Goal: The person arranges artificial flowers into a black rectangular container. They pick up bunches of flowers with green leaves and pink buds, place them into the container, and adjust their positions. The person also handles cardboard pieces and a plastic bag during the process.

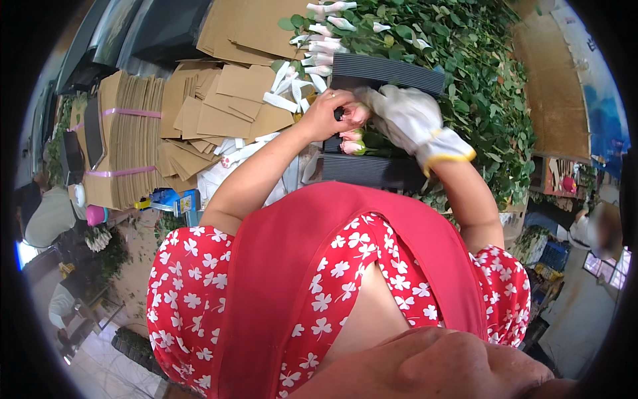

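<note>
My bare left hand [324, 114] is closed, its fingers curled at the head of a pink rose [359, 116]. My right hand [405, 123], in a whitish work glove with a yellow cuff, is beside the same rose on its stem side; its fingers are blurred by motion. Just below, more pink roses [353, 145] lie with green stems pointing right. They rest between raised flaps of black corrugated sheet, a far flap [389, 73] and a near flap [372, 170]. What lies under the glove is hidden.
Leafy rose stems [472, 86] cover the right, with white-sleeved blooms [325, 46] at the far middle. Loose brown cardboard pieces [229, 100] and a strapped cardboard stack [133, 133] are at left. White sleeves [282, 100] lie near my left wrist. Other people are at the edges.
</note>
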Action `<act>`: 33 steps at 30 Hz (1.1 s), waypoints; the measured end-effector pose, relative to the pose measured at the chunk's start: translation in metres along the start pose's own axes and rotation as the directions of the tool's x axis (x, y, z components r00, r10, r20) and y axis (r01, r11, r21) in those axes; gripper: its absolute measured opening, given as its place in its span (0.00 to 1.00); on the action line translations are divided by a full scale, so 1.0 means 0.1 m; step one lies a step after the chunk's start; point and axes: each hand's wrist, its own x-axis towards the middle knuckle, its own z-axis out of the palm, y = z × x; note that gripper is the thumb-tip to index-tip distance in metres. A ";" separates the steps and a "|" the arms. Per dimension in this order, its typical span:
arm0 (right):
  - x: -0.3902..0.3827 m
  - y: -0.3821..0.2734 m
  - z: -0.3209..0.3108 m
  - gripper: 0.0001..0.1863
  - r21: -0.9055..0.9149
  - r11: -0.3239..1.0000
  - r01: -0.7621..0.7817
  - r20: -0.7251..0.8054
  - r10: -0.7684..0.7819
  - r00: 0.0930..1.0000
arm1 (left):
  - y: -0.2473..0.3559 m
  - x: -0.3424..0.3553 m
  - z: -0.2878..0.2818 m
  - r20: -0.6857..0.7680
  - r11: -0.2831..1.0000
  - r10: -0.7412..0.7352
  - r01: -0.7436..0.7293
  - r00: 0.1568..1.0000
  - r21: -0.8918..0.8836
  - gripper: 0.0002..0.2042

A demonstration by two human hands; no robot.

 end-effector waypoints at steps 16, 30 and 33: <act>0.21 0.06 0.67 0.11 -0.057 0.973 -0.224 -0.196 0.209 0.958 | 0.00 -0.03 -0.02 0.016 0.992 0.012 -0.014 1.000 0.123 0.22; 0.17 -0.04 0.82 0.07 -0.209 0.968 -0.141 -0.260 0.084 0.962 | 0.25 -0.06 -0.04 -0.069 0.842 0.183 -0.120 0.981 0.526 0.24; 0.07 0.02 0.68 0.10 -0.090 0.993 -0.073 -0.111 0.063 0.992 | 0.04 -0.05 -0.02 -0.063 0.992 -0.005 0.013 0.998 0.123 0.25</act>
